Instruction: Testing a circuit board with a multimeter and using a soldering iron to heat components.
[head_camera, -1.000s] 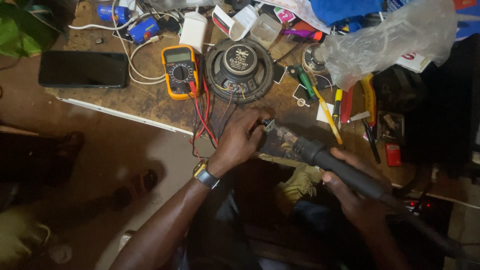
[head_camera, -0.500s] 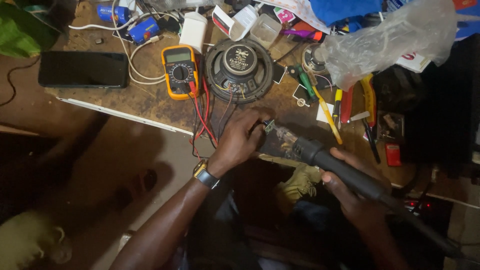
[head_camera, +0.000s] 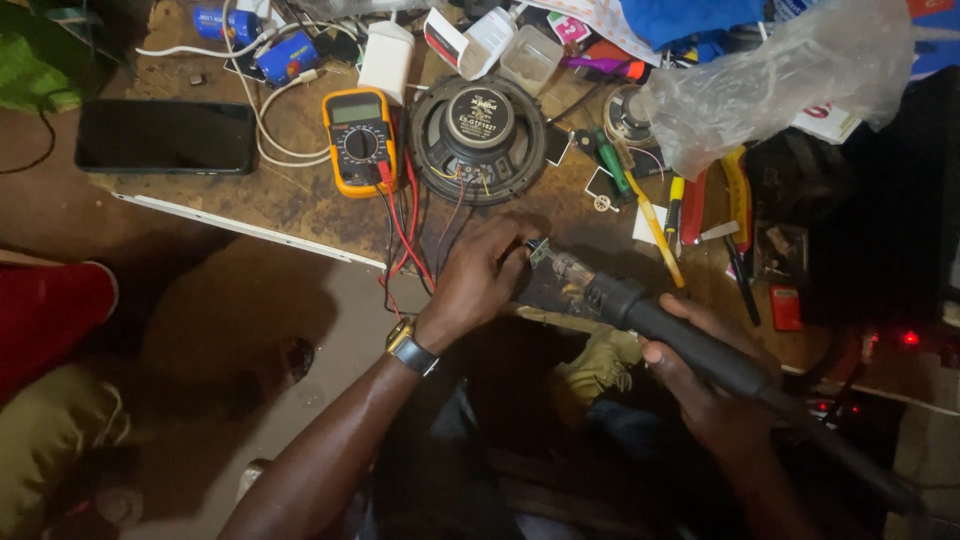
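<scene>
Now, line by line, what we saw from the head camera.

Left hand: our left hand (head_camera: 478, 278), wearing a gold-and-black wristwatch (head_camera: 411, 347), had its fingers curled shut over the metal front end of the tool, near the picture's centre.

Right hand: our right hand (head_camera: 700, 385), at about 4 o'clock from the left, was wrapped closed around the long black cylindrical tool handle (head_camera: 690, 340).

Tool: it lay tilted, nozzle toward 10 o'clock and cord end toward 4 o'clock, over the front edge of the worn wooden workbench (head_camera: 300, 205).

Speaker: a round black loudspeaker (head_camera: 478, 138) lay at 12 o'clock from our left hand, close by.

Meter: a yellow handheld multimeter (head_camera: 360, 140) lay just beside the speaker at its 9 o'clock, red and black leads (head_camera: 405, 225) running down toward our left hand.

Phone: a dark flat smartphone (head_camera: 165, 137) lay farther off at 9 o'clock.

Bag: a crumpled clear plastic bag (head_camera: 770, 80) sat at 2 o'clock.
</scene>
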